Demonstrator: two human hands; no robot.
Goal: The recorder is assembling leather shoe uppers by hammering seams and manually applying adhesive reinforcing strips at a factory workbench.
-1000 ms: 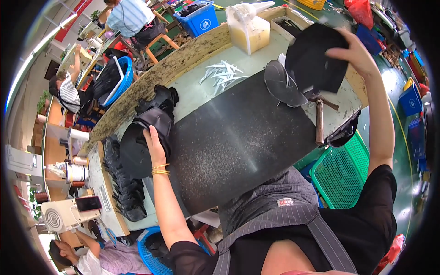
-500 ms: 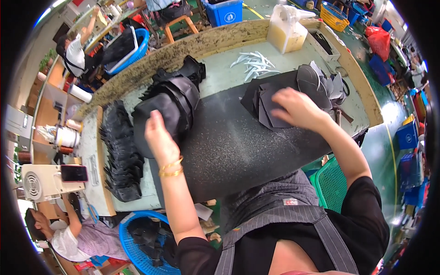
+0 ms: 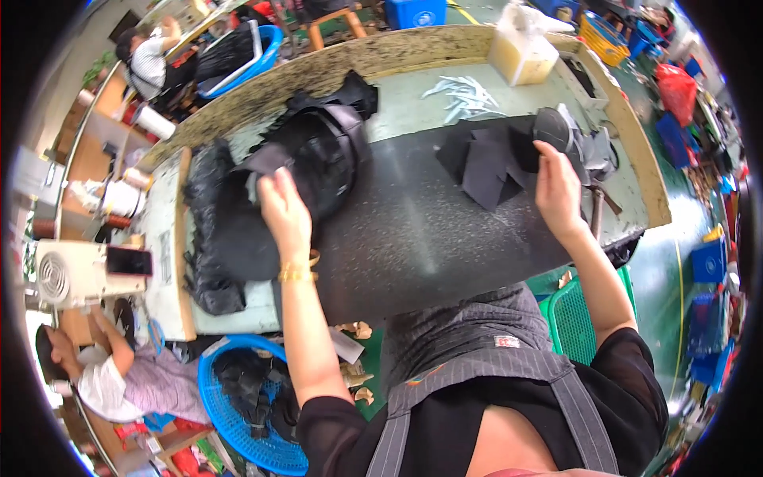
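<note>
My left hand (image 3: 288, 219) pinches the edge of a black leather-like piece (image 3: 242, 238), whose top corner curls up in grey, beside a stack of curved black pieces (image 3: 346, 139). On the right, my right hand (image 3: 559, 191) is raised with thumb and fingers together at the edge of a small dark piece (image 3: 523, 147). That piece stands above a fanned pile of flat dark pieces (image 3: 486, 171). Under both hands lies a speckled black mat (image 3: 405, 238). Motion blurs the piece on the left.
White strips (image 3: 465, 97) lie behind the mat, near a plastic jug (image 3: 520, 60). Ruffled black pieces (image 3: 213, 238) line the table's left. Rounded grey pieces (image 3: 596, 151) and a hammer (image 3: 598, 208) are at right. A blue basket (image 3: 230, 421) stands below left. Two people work at left.
My left hand has lifted the edge of a black piece from the stack. My right hand has moved right from the pile and raised a small dark piece; the pile is more spread.
</note>
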